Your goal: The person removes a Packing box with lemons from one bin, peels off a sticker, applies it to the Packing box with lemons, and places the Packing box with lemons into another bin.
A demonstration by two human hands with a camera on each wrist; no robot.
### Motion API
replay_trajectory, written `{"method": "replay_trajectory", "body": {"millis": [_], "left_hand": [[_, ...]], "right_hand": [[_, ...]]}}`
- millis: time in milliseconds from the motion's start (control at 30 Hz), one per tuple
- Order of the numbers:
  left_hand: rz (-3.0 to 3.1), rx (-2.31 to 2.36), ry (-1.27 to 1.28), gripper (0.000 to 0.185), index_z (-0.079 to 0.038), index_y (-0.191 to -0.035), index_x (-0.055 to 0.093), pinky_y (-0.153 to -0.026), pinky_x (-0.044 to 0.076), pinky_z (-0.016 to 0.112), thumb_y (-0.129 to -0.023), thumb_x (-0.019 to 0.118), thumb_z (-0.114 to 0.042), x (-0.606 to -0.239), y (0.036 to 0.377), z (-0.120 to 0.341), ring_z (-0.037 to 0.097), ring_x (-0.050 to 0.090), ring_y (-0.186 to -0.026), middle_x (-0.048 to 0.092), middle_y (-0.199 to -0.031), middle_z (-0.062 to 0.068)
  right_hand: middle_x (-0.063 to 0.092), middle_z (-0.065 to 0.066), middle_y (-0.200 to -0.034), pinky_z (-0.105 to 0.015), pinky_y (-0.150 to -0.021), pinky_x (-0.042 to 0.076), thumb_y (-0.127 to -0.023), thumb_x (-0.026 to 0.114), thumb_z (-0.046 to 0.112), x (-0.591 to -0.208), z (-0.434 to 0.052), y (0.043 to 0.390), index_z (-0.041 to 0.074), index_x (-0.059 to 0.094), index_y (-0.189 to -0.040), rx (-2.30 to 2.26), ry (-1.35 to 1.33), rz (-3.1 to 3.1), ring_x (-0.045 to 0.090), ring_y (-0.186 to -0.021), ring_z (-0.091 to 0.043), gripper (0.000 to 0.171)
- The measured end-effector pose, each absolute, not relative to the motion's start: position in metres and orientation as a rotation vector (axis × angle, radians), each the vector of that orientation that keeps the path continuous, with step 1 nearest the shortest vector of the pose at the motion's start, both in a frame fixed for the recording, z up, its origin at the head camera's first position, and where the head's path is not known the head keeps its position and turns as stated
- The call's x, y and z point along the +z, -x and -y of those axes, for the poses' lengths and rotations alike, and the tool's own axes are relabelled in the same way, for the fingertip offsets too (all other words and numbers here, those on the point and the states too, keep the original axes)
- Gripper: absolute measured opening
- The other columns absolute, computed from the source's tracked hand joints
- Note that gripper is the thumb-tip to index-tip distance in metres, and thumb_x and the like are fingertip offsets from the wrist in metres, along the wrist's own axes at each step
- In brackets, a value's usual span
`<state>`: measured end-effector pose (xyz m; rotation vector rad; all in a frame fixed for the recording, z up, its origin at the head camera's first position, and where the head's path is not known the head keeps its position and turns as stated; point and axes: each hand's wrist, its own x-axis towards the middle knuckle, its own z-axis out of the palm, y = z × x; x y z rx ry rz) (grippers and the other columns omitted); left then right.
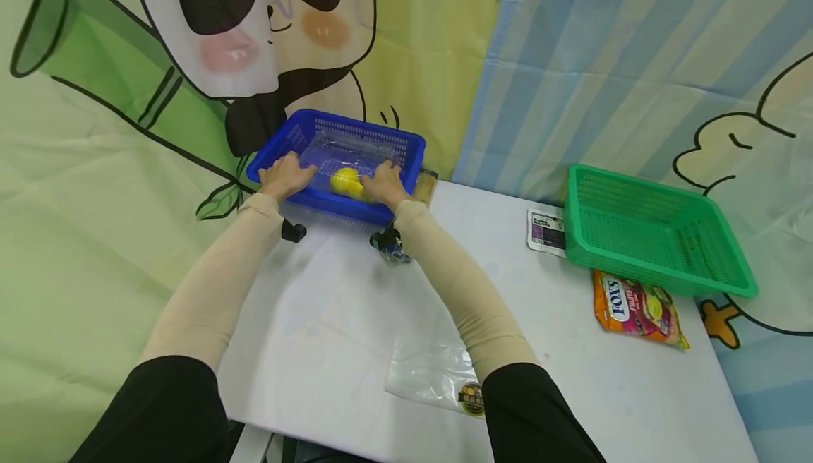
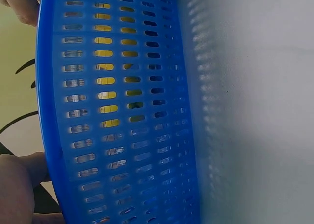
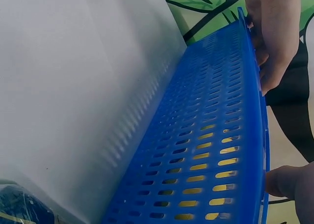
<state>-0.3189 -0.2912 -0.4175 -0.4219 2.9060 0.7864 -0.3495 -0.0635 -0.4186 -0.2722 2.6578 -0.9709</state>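
Note:
A blue plastic basket (image 1: 400, 215) with slotted walls stands at the back of the table. Inside it are a rounded yellow thing (image 1: 346, 180) and clear, shiny plastic (image 1: 358, 152). At the basket's front left, my left hand (image 1: 287, 176) lies over the rim, its thumb pointing inward. My right hand (image 1: 384, 182) reaches over the front right side, thumb beside the yellow thing. Both wrist views show the slotted front wall up close, with yellow behind the slots. The rim hides parts of the fingers there, so their hold on the basket or its contents is unclear.
At the right stands a green basket (image 1: 641, 265), with a white-and-dark packet (image 1: 546, 231) beside it and an orange FOX'S candy bag (image 1: 638, 310) before it. A clear plastic bag (image 1: 425, 375) lies near my right forearm. A crinkly dark-blue packet (image 3: 22, 207) lies near the blue basket.

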Motion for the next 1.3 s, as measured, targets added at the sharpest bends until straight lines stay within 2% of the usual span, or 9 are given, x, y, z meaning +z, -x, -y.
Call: {"method": "replay_trajectory", "body": {"millis": [333, 400, 533, 700, 900, 1000, 1167, 1300], "left_hand": [[-2.896, 0.783, 0.413, 0.077, 0.008, -0.159, 0.026, -0.122, 0.008, 0.074, -0.107, 0.044, -0.045, -0.417, 0.319, 0.292, 0.052, 0.032, -0.149, 0.038, -0.160, 0.033], [-2.897, 0.787, 0.422, 0.078, 0.008, -0.160, 0.023, -0.122, 0.007, 0.075, -0.106, 0.044, -0.045, -0.417, 0.319, 0.291, 0.052, 0.032, -0.149, 0.037, -0.160, 0.033], [-2.891, 0.793, 0.445, 0.081, 0.009, -0.161, 0.019, -0.122, 0.004, 0.075, -0.106, 0.045, -0.045, -0.418, 0.320, 0.291, 0.054, 0.031, -0.150, 0.035, -0.161, 0.034], [-2.881, 0.789, 0.448, 0.084, 0.009, -0.162, 0.015, -0.122, -0.002, 0.076, -0.106, 0.044, -0.046, -0.417, 0.320, 0.289, 0.054, 0.026, -0.152, 0.030, -0.163, 0.035], [-2.879, 0.794, 0.429, 0.082, 0.010, -0.160, 0.020, -0.121, -0.002, 0.075, -0.105, 0.045, -0.046, -0.415, 0.319, 0.288, 0.055, 0.028, -0.151, 0.033, -0.162, 0.035], [-2.883, 0.804, 0.424, 0.083, 0.011, -0.159, 0.021, -0.121, 0.000, 0.075, -0.105, 0.044, -0.047, -0.415, 0.318, 0.289, 0.055, 0.028, -0.149, 0.034, -0.160, 0.036], [-2.882, 0.840, 0.431, 0.081, 0.012, -0.156, 0.027, -0.120, 0.006, 0.074, -0.104, 0.046, -0.047, -0.415, 0.317, 0.290, 0.055, 0.033, -0.146, 0.038, -0.156, 0.037], [-2.888, 0.877, 0.441, 0.078, 0.013, -0.153, 0.032, -0.120, 0.009, 0.074, -0.103, 0.050, -0.044, -0.415, 0.318, 0.290, 0.055, 0.036, -0.143, 0.042, -0.152, 0.037]], "right_hand": [[0.011, -0.027, -0.172, -0.045, -0.131, 0.020, -0.110, 0.050, 0.039, -0.413, 0.060, 0.346, -0.007, 0.008, -0.164, -1.027, 0.248, -2.632, 0.010, -0.162, -0.034, 0.082], [0.012, -0.025, -0.173, -0.043, -0.130, 0.024, -0.110, 0.050, 0.036, -0.411, 0.059, 0.347, -0.006, 0.009, -0.164, -1.077, 0.241, -2.595, 0.013, -0.162, -0.033, 0.080], [0.018, -0.024, -0.171, -0.043, -0.116, 0.039, -0.109, 0.051, 0.031, -0.408, 0.056, 0.347, -0.006, 0.014, -0.163, -1.146, 0.226, -2.536, 0.031, -0.150, -0.032, 0.076], [0.038, -0.023, -0.158, -0.042, -0.098, 0.046, -0.107, 0.052, 0.018, -0.408, 0.054, 0.347, -0.006, 0.030, -0.156, -1.161, 0.209, -2.535, 0.045, -0.130, -0.032, 0.059], [0.047, -0.020, -0.147, -0.039, -0.087, 0.044, -0.104, 0.053, 0.009, -0.410, 0.053, 0.347, -0.003, 0.038, -0.148, -1.194, 0.168, -2.542, 0.047, -0.117, -0.029, 0.048], [0.049, -0.019, -0.145, -0.038, -0.086, 0.044, -0.104, 0.053, 0.007, -0.411, 0.053, 0.347, -0.002, 0.040, -0.146, -1.219, 0.155, -2.535, 0.048, -0.115, -0.029, 0.046], [0.048, -0.019, -0.149, -0.037, -0.087, 0.046, -0.102, 0.053, 0.005, -0.413, 0.054, 0.344, -0.002, 0.037, -0.151, -1.257, 0.149, -2.549, 0.048, -0.113, -0.028, 0.052], [0.051, -0.019, -0.141, -0.037, -0.084, 0.044, -0.102, 0.053, 0.005, -0.414, 0.053, 0.342, -0.001, 0.040, -0.147, -1.280, 0.148, -2.561, 0.048, -0.110, -0.027, 0.047]]}}
